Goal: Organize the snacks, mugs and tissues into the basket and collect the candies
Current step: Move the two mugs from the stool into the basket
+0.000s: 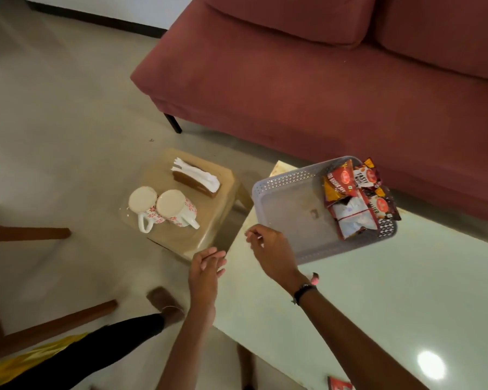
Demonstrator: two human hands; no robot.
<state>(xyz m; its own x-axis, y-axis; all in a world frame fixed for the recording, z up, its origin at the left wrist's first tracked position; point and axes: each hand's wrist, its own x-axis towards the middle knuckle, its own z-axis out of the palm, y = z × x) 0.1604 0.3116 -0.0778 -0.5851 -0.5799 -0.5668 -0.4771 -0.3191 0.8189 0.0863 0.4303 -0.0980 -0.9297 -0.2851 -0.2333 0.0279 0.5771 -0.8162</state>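
A grey perforated basket point(288, 209) sits on the pale table, with several snack packets point(358, 198) piled at its right end. Two white mugs with red flowers point(164, 209) stand upside down on a low brown stool point(209, 229), behind them a tissue holder with white tissues point(197, 178). My right hand point(268, 251) hovers at the basket's near-left corner, fingers apart and empty. Over the gap between stool and table, my left hand point(206, 266) is also empty with loosely spread fingers. A pink candy point(315, 278) peeks out by my right wrist.
A red sofa point(307, 80) runs behind the table point(378, 305). Another red snack packet point(339, 384) lies at the table's near edge. Wooden chair legs point(40, 327) stand on the left, with my leg and shoe point(164, 302) on the floor below.
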